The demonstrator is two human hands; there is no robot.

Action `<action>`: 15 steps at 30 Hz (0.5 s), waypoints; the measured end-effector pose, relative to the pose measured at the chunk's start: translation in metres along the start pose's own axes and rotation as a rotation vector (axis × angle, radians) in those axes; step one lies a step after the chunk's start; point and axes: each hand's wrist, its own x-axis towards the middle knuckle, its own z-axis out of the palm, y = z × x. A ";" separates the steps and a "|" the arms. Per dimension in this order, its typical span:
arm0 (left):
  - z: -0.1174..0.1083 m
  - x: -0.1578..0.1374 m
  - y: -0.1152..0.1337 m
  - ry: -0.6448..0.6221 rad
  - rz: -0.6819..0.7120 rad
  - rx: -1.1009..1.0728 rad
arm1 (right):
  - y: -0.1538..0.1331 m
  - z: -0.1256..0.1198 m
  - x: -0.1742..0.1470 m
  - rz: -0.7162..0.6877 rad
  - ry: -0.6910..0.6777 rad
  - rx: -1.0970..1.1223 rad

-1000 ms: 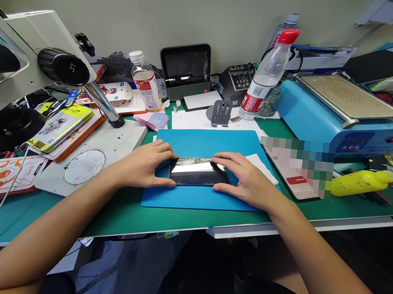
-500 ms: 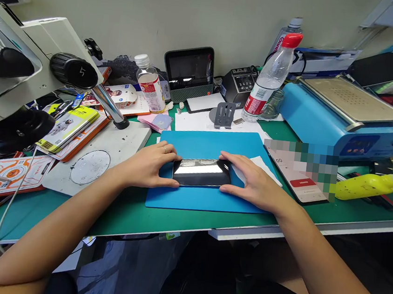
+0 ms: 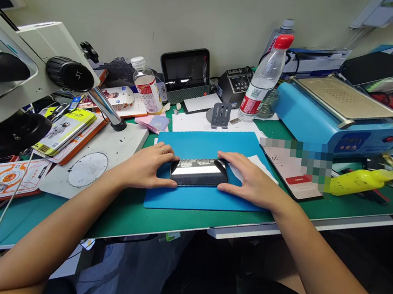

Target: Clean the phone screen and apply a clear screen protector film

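A black smartphone [image 3: 199, 173] lies sideways over the blue mat [image 3: 176, 201], its glossy screen facing up and reflecting light. My left hand [image 3: 150, 164] grips its left end, thumb along the near edge and fingers at the far edge. At the other end my right hand [image 3: 246, 175] holds it the same way, thumb near and index finger at the far corner. A white sheet [image 3: 264, 172] is partly under my right hand. To the right, a second phone [image 3: 297, 176] has its screen lit, partly blurred out.
A microscope [image 3: 72, 74] on a pale base [image 3: 126, 146] stands at left, beside stacked boxes [image 3: 68, 129]. Behind the mat are bottles [image 3: 254, 97], a phone stand [image 3: 221, 115] and a dark display [image 3: 185, 71]. At right sit a blue heating plate machine [image 3: 312, 117] and a yellow squeeze bottle [image 3: 361, 182].
The view has shifted slightly, so the scene sits a little to the left. Both hands keep the same grip on the smartphone.
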 end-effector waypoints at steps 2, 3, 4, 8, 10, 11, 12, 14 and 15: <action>0.001 -0.001 0.000 -0.003 0.003 -0.003 | -0.001 0.000 0.000 -0.007 0.009 0.007; 0.002 -0.001 -0.001 -0.010 0.002 -0.003 | -0.001 0.001 -0.001 -0.016 0.014 0.009; 0.003 -0.001 -0.001 -0.016 -0.006 -0.006 | -0.002 0.001 -0.001 -0.027 0.016 0.011; 0.006 -0.001 -0.003 -0.010 -0.029 -0.009 | -0.002 0.000 -0.003 -0.056 -0.001 0.014; 0.007 -0.001 -0.003 -0.001 -0.027 -0.018 | -0.002 0.000 -0.004 -0.047 0.001 0.014; 0.007 -0.001 -0.003 0.003 -0.025 -0.022 | -0.002 0.000 -0.004 -0.041 0.007 0.014; 0.007 -0.001 -0.003 0.005 -0.022 -0.024 | -0.002 -0.001 -0.005 -0.036 0.010 0.014; 0.007 -0.001 -0.004 0.006 -0.022 -0.021 | -0.003 -0.001 -0.005 -0.031 0.007 0.018; 0.007 -0.001 -0.004 0.007 -0.024 -0.017 | -0.003 -0.001 -0.005 -0.030 0.002 0.022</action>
